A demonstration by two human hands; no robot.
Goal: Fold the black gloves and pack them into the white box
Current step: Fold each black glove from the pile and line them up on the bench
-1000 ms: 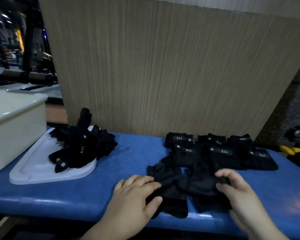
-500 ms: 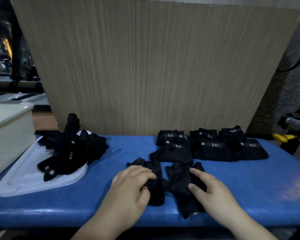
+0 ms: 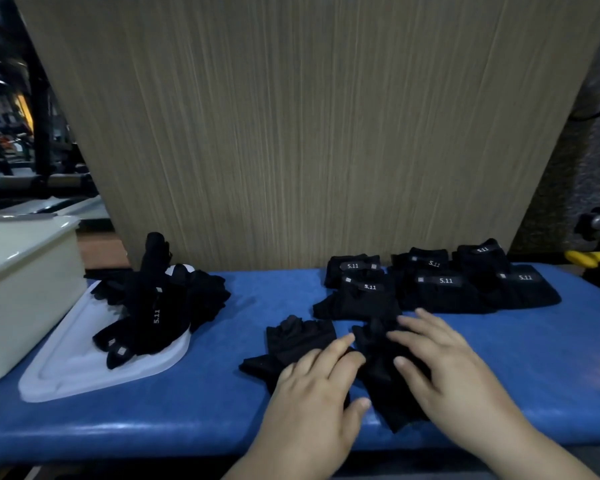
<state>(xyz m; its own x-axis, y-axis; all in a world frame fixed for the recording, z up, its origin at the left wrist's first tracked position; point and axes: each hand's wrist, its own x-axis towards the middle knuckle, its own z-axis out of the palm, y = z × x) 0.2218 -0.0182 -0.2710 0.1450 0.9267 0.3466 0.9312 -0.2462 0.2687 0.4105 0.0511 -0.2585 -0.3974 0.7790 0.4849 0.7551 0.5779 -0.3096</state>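
Black gloves [image 3: 302,337] on blue bench [image 3: 187,403] beneath left hand [image 3: 312,403] and right hand [image 3: 454,375], both flat, without grip.

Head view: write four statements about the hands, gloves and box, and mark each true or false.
1. Both the left hand and the right hand rest on black gloves on the blue bench. True.
2. The loose glove pile sits inside the white box. False: it lies on the white tray beside the box.
3. Folded gloves are grouped at the bench's far right. True.
4. The right hand lifts a glove in the air. False: its fingers lie flat on a glove on the bench.
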